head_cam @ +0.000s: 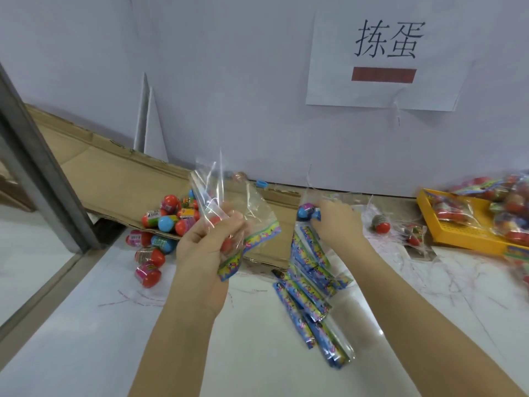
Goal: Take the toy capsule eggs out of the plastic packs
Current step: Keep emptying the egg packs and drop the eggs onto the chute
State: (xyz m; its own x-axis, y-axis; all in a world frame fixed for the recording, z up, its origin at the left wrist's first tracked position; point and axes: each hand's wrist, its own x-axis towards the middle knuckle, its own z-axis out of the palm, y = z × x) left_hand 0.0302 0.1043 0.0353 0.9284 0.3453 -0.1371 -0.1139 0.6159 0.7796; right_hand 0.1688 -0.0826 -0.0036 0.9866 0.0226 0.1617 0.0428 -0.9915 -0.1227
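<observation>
My left hand [204, 245] is raised over the table and closed on a clear plastic pack [229, 207] with a coloured printed strip; something red shows inside the pack by my fingers. To the right, my right hand [336, 222] is lower and grips a blue capsule egg [304, 211] at the top of a pile of emptied packs [310, 285]. A heap of loose red, blue and pink capsule eggs [160, 230] lies to the left of my left hand, partly on flattened cardboard [120, 179].
A yellow tray [463, 227] with filled packs stands at the right edge. One red egg [380, 224] and a small pack lie among plastic scraps beside it. A metal post [43, 167] rises at the left. A wall with a paper sign [383, 55] stands behind.
</observation>
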